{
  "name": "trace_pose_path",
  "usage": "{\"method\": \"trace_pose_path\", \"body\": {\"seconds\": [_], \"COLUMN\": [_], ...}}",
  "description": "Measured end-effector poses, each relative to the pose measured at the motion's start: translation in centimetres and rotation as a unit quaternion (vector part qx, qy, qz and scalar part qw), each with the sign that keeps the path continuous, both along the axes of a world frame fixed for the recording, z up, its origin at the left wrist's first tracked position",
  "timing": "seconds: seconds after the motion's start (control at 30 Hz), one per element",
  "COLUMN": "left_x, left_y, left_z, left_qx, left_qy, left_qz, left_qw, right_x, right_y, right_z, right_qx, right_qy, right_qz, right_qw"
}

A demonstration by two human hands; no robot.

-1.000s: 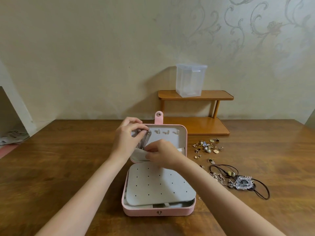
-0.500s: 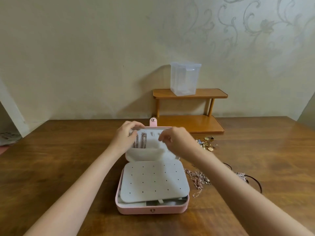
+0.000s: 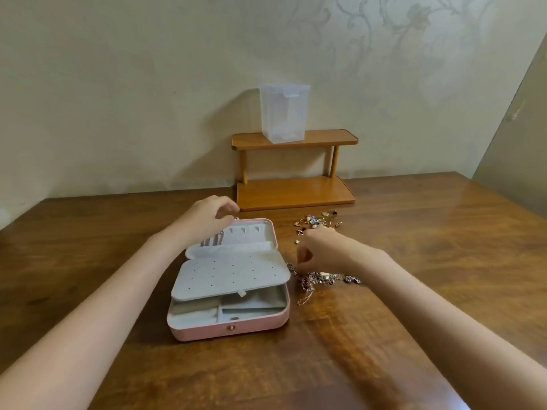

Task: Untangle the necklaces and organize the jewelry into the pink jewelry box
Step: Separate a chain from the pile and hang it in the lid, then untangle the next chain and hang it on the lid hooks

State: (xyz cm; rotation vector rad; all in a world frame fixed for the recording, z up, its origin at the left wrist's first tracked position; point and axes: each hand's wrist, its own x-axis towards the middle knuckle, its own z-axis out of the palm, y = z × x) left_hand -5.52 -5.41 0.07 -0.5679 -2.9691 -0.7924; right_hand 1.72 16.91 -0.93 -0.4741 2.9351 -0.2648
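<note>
The pink jewelry box (image 3: 207, 331) lies open on the table, its lid (image 3: 274, 232) leaning back. A grey perforated panel (image 3: 231, 275) is raised over the grey lower compartments. Some chains (image 3: 211, 241) hang inside the lid on the left. My left hand (image 3: 207, 217) holds the lid's top edge with curled fingers. Right of the box lies a heap of tangled necklaces (image 3: 322, 278). My right hand (image 3: 322, 250) is over that heap, thumb and fingers curled down and pinching at its left end. My right forearm hides part of the heap.
Small loose jewelry pieces (image 3: 313, 221) are scattered behind my right hand. A two-tier wooden shelf (image 3: 296, 190) stands against the wall with a clear plastic container (image 3: 284, 113) on top. The brown wooden table (image 3: 414, 261) stretches to both sides.
My right hand left the lid and swung right and down onto the tangled necklaces. My left hand stayed at the lid's top. The perforated panel now stands higher, showing the lower compartments.
</note>
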Motion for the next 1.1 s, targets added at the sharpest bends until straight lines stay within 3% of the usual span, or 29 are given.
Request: {"method": "trace_pose_path", "body": {"seconds": [0.17, 0.33, 0.5, 0.6, 0.9, 1.0, 1.1], "left_x": [2.5, 4.1, 5.3, 6.3, 7.8, 8.1, 8.1], "left_y": [3.2, 4.9, 7.0, 8.9, 10.7, 10.1, 9.7], "left_z": [1.8, 2.0, 1.7, 1.4, 1.2, 2.0, 2.5], "left_qx": [-0.006, 0.004, 0.1, 0.198, 0.324, 0.298, 0.175], "left_qy": [0.012, 0.01, -0.033, -0.128, -0.225, -0.176, -0.023], "left_qz": [-0.088, -0.125, -0.138, -0.138, -0.11, -0.111, -0.091], "left_qw": [0.996, 0.992, 0.985, 0.962, 0.912, 0.932, 0.98], "right_x": [-0.2, -0.2, 0.8, 1.4, 1.9, 2.2, 2.1], "right_y": [-1.6, 0.0, 3.2, 4.0, 5.7, 6.5, 6.6], "right_z": [-2.4, -1.2, 3.0, 4.8, 6.2, 6.7, 6.7], "right_qx": [-0.013, -0.13, -0.379, -0.447, -0.452, -0.419, -0.343], "right_qy": [0.076, 0.038, -0.058, -0.095, -0.101, -0.136, -0.172], "right_qz": [-0.043, -0.074, -0.145, -0.148, -0.133, -0.114, -0.104], "right_qw": [0.996, 0.988, 0.912, 0.877, 0.876, 0.89, 0.917]}}
